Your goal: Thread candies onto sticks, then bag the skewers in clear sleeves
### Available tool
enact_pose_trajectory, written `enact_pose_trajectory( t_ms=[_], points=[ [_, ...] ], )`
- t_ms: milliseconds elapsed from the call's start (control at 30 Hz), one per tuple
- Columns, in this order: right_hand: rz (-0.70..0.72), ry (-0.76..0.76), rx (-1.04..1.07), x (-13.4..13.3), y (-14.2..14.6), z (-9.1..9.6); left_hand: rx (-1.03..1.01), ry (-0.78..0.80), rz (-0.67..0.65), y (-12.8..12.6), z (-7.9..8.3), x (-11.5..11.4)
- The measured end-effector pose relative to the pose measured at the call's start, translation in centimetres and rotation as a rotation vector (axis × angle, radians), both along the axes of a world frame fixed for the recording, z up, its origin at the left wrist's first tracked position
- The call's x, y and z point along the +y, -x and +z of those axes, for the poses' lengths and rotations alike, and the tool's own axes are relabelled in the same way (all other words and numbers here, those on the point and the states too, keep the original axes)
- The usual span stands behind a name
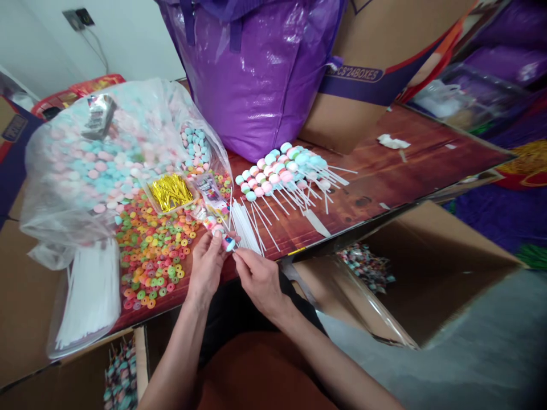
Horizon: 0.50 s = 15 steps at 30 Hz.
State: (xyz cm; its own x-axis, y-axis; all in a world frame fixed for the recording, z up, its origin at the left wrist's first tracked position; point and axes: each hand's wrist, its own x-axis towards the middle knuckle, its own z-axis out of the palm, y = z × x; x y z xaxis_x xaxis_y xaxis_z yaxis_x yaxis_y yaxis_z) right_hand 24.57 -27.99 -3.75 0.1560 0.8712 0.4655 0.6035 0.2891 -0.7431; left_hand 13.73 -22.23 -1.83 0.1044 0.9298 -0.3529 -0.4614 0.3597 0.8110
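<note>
My left hand (pixel 207 259) is closed around a marshmallow skewer (pixel 229 245) with pink, white and pale blue pieces; a printed clear wrapper seems to cover it. At the skewer's lower end, the thumb and forefinger of my right hand (pixel 260 279) are pinched together. Whether they grip the stick, the wrapper or a tie is too small to tell. Just beyond my hands lie loose white sticks (pixel 245 228) and a printed plastic packet (pixel 210 191). A stack of marshmallow skewers (pixel 277 171) rests farther back, sticks pointing toward the right and front.
Ring gummies (pixel 158 250) spread across the table's left, beside gold twist ties (pixel 171 192) in a tray. Behind are a large bag of marshmallows (pixel 106 165) and a purple bag (pixel 256 74). White sticks (pixel 89 290) lie at left. An open carton (pixel 444 256) stands below, right.
</note>
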Motion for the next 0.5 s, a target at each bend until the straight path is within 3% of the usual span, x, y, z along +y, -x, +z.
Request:
enact_pose_trajectory(
  t_ms=[300,500],
  points=[
    [0.128,0.16,0.05,-1.0,-1.1,0.2,-0.136,0.064,0.074,-0.5,0.0,0.0],
    [0.026,0.128,0.053,0.2,-0.2,0.2,-0.052,0.009,-0.026,-2.0,-0.3,-1.7]
  ],
)
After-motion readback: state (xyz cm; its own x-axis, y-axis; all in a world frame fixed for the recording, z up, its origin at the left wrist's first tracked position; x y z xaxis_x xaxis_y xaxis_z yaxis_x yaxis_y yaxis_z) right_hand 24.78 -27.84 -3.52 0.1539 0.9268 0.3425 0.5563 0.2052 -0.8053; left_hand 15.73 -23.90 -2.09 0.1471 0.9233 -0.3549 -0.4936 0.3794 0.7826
